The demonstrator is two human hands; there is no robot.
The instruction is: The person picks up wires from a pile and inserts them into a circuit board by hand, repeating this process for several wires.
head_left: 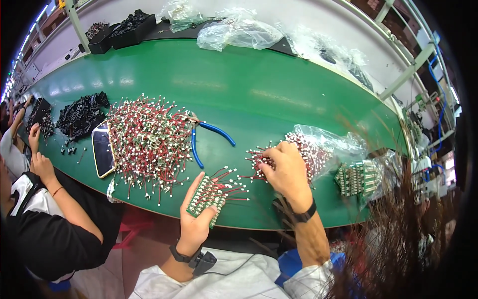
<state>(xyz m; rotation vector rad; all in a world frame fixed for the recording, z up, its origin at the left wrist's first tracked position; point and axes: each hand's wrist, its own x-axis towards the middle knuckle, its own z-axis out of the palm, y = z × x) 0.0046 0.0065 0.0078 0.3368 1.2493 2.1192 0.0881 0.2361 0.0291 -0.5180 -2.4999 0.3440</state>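
My left hand is closed on a green circuit board panel, thumb across its near face and index finger along its far edge. Rows of small white parts cover the board, and red wires with white connectors stick out to its right. At the smaller pile of red wire leads, my right hand reaches down with bent fingers and thumb drawn in. Whatever its fingertips grip among the leads is too small to make out. Left of my hands spreads a larger heap of red wire leads.
Blue-handled pliers and a phone flank the large heap. Clear plastic lies beside the smaller pile, with stacked circuit boards to its right. Black parts lie far left, near a co-worker's hand. Bins stand behind.
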